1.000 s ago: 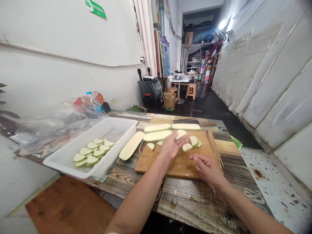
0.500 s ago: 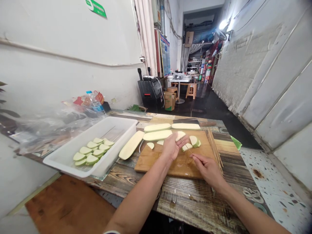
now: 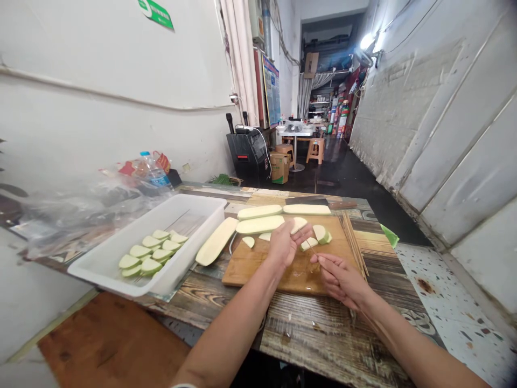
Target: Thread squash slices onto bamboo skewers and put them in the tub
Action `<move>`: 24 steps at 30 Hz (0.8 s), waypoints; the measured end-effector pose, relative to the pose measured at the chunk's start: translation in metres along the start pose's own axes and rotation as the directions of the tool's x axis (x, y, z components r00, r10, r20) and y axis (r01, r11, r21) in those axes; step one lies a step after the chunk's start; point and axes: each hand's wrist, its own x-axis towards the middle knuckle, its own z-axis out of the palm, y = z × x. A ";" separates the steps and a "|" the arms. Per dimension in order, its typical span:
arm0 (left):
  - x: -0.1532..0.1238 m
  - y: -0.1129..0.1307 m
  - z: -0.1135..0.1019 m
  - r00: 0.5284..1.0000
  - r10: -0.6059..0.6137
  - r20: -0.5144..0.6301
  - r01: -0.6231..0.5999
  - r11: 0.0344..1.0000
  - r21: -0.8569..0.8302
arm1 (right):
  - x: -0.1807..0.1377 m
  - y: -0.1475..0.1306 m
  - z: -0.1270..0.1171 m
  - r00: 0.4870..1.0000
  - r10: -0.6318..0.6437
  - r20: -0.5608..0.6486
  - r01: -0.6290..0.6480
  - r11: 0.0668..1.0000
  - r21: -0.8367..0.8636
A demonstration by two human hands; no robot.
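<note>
While a pale slice (image 3: 308, 244) is pinched in the grip of the left hand (image 3: 284, 243), a thin skewer (image 3: 312, 248) is clamped by the right hand (image 3: 341, 277).

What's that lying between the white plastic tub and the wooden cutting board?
A long pale vegetable slice lies on the table between the white tub and the cutting board, seen in the head view.

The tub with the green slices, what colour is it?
The tub is white, in the head view.

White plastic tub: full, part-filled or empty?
Part-filled: the white plastic tub holds pale green vegetable slices only at its near end.
</note>
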 end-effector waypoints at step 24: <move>-0.006 -0.006 0.003 0.998 -0.041 0.055 0.040 0.999 0.025 | 0.004 0.005 0.008 0.880 -0.430 -0.202 0.247 0.777 -0.579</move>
